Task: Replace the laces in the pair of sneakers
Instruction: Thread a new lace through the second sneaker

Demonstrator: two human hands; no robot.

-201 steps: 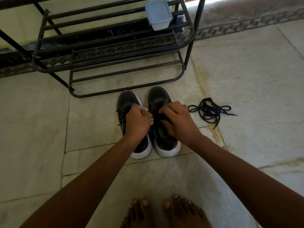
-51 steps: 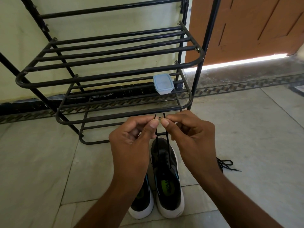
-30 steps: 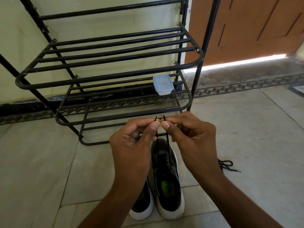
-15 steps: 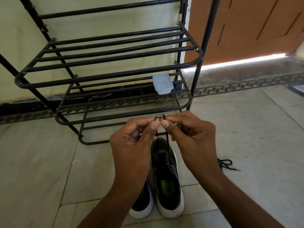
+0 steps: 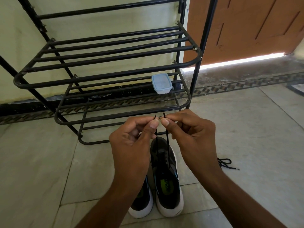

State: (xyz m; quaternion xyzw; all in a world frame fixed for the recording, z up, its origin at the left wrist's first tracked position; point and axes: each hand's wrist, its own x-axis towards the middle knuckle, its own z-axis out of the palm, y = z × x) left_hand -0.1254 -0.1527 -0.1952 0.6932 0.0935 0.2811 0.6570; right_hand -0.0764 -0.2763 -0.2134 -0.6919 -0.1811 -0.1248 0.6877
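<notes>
Up at the centre of the view, both hands are raised side by side above the shoes. The left hand (image 5: 133, 142) pinches one tip of a thin black shoelace (image 5: 167, 145) between thumb and forefinger, its other fingers curled in; the right hand (image 5: 194, 135) pinches the other tip the same way. Thumbs nearly touch, and the two short lace ends stick up just above them. From the pinches, both strands run down taut into the right black sneaker with a white sole and a green insole logo (image 5: 167, 181), toward six o'clock of the hands. The matching left black sneaker (image 5: 144, 199) stands touching it, largely hidden behind the left forearm. At about three o'clock of the sneakers, a loose bundle of black lace (image 5: 225, 163) lies on the pale stone tile floor (image 5: 246, 129). At twelve o'clock stands a black metal tube shoe rack (image 5: 115, 63), a small lidded translucent blue plastic box (image 5: 162, 83) on its lower shelf. An orange-brown wooden door (image 5: 246, 22) is at two o'clock.
</notes>
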